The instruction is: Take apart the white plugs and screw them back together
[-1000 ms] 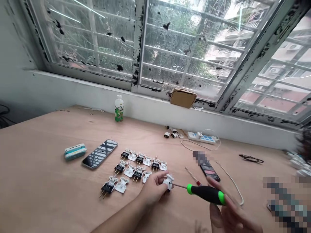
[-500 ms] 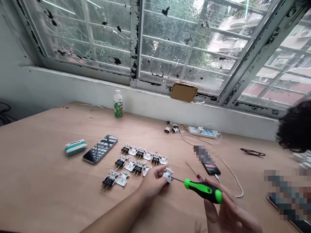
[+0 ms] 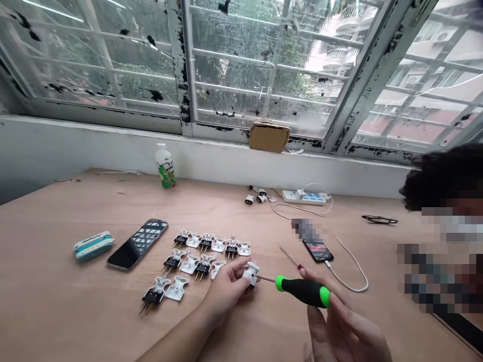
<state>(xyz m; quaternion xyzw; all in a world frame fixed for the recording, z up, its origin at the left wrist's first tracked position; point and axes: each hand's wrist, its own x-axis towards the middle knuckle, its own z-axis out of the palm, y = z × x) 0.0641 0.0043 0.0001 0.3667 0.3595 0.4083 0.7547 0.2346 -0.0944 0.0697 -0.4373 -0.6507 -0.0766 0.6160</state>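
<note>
1. My left hand (image 3: 228,286) is closed in a pinch, thumb and fingers gripping a two-part plug (image 3: 250,273), glossy white plastic with a flared end and some black below, just above the wooden tabletop (image 3: 260,332).
2. My right hand (image 3: 345,327) is half curled, fingertips and thumb around the rear of a screwdriver (image 3: 305,291): bulging black grip, bright green bands, slim metal shaft. Its tip meets the plug's side; seating in a screw too small to tell.
3. Left of the plug, open plug housings (image 3: 154,294) lie in rows: white, waisted shells bearing black inserts with thin brass-coloured prongs. Matching white covers (image 3: 177,287) alternate with them, concave and smooth.
4. Change over the last half second: the screwdriver's green side panel has rolled out of sight, black now facing me. The plug remains in my left grip. My view has swung right; more of another person's dark curly hair (image 3: 449,176) shows.
5. Containers: a white-and-green bottle (image 3: 166,168) stands capped near the wall, contents not visible. The white power strip (image 3: 305,197) has a white adapter (image 3: 300,193) seated in it.
</note>
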